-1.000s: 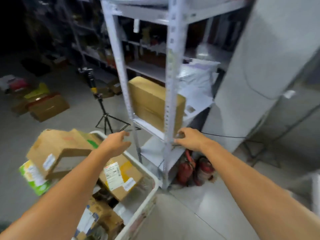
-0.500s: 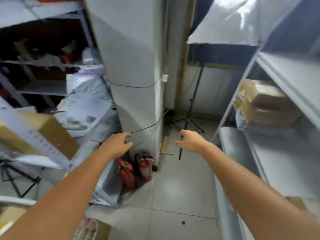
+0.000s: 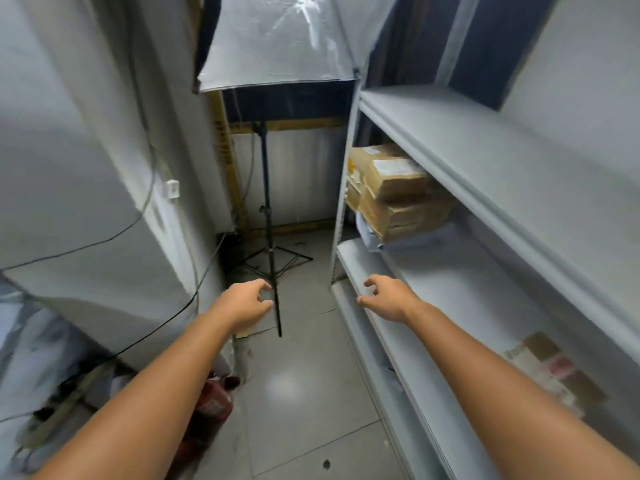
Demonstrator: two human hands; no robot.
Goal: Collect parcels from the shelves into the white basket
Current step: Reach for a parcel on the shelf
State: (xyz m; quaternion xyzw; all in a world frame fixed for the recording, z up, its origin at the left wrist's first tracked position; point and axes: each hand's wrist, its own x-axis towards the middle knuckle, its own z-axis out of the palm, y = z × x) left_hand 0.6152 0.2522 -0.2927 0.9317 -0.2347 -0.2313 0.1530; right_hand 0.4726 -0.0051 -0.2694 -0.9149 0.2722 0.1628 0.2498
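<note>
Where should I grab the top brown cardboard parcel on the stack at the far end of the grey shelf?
Probably by its two end faces, coming from the open aisle side. The top brown cardboard parcel lies flat on the stack, with the upper grey shelf board close overhead, so slide it out toward you rather than lifting.

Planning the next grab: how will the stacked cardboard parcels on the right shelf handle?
Likely stiff: the cardboard parcels look boxy and taped. Stacked on a soft pale bag, they may slide or topple if pulled.
</note>
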